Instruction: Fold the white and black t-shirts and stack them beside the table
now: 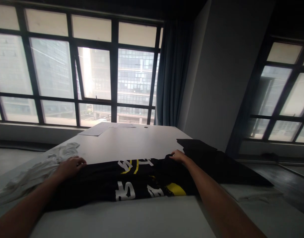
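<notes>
white table bears black cloth near windows

Saw a dark-framed window across the upper left of the frame, with one pane ajar and a glassy building beyond. Noted a blue curtain at upper centre, beside a grey pillar, and another window at far right, next to a dark strip, possibly a second curtain but too dim to tell. Found papers and a small dark spot at the far end of the white table, near mid-frame.
</notes>
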A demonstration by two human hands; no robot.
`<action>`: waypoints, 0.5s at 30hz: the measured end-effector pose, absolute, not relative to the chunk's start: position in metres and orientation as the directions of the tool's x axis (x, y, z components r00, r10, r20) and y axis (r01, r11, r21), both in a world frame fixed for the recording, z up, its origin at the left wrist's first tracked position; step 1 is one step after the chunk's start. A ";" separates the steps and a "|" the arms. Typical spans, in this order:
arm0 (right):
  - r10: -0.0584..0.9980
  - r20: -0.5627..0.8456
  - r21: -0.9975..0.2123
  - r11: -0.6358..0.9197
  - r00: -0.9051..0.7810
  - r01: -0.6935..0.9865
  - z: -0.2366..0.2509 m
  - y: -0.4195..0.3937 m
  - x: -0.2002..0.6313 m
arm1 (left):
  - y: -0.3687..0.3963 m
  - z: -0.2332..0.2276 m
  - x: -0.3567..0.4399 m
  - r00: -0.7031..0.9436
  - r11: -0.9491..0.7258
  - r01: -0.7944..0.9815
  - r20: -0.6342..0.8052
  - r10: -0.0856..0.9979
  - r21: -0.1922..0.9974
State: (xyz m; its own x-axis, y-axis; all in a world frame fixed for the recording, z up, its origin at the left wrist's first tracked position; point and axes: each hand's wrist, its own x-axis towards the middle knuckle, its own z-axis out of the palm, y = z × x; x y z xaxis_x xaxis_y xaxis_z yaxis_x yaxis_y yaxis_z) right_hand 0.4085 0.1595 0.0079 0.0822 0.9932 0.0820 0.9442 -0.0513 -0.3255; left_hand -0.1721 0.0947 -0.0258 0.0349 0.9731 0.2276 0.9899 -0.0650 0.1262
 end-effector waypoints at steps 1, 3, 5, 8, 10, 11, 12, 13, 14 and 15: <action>0.994 0.075 -0.348 -0.050 0.081 0.936 0.008 0.163 0.412 | 0.095 -0.025 -0.172 0.029 -0.059 0.991 0.233 0.972 0.123; 0.992 0.079 -0.379 -0.058 0.095 0.924 0.010 0.166 0.423 | 0.095 -0.025 -0.170 0.014 -0.044 0.992 0.251 0.968 0.116; 0.986 0.105 -0.379 -0.082 0.131 0.922 0.012 0.167 0.436 | 0.095 -0.025 -0.166 -0.014 -0.016 0.994 0.261 0.965 0.111; 0.975 0.149 -0.323 -0.111 0.166 0.940 0.013 0.163 0.445 | 0.095 -0.026 -0.158 -0.053 0.022 0.992 0.257 0.965 0.123; 0.971 0.172 -0.279 -0.115 0.167 0.953 0.012 0.156 0.439 | 0.095 -0.024 -0.155 -0.069 0.032 0.990 0.269 0.961 0.140; 0.967 0.186 -0.256 -0.121 0.171 0.959 0.012 0.153 0.433 | 0.095 -0.022 -0.154 -0.079 0.037 0.989 0.287 0.955 0.146; 0.963 0.208 -0.226 -0.125 0.174 0.966 0.013 0.148 0.424 | 0.095 -0.020 -0.154 -0.092 0.047 0.987 0.309 0.946 0.152; 0.958 0.235 -0.190 -0.123 0.167 0.974 0.015 0.144 0.415 | 0.095 -0.016 -0.155 -0.103 0.053 0.986 0.327 0.939 0.159; 0.953 0.264 -0.153 -0.110 0.148 0.982 0.017 0.139 0.404 | 0.094 -0.013 -0.155 -0.102 0.047 0.984 0.329 0.939 0.172; 0.949 0.290 -0.119 -0.088 0.119 0.989 0.018 0.133 0.393 | 0.093 -0.010 -0.156 -0.081 0.022 0.982 0.307 0.948 0.190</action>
State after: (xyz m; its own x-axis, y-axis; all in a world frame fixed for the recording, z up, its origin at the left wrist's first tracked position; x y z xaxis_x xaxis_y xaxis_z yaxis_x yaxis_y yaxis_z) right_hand 0.3934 0.1333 0.0184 0.1195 0.9494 0.2905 0.9890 -0.0880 -0.1191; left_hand -0.1565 0.0927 -0.0101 -0.0806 0.9484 0.3066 0.9816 0.0221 0.1896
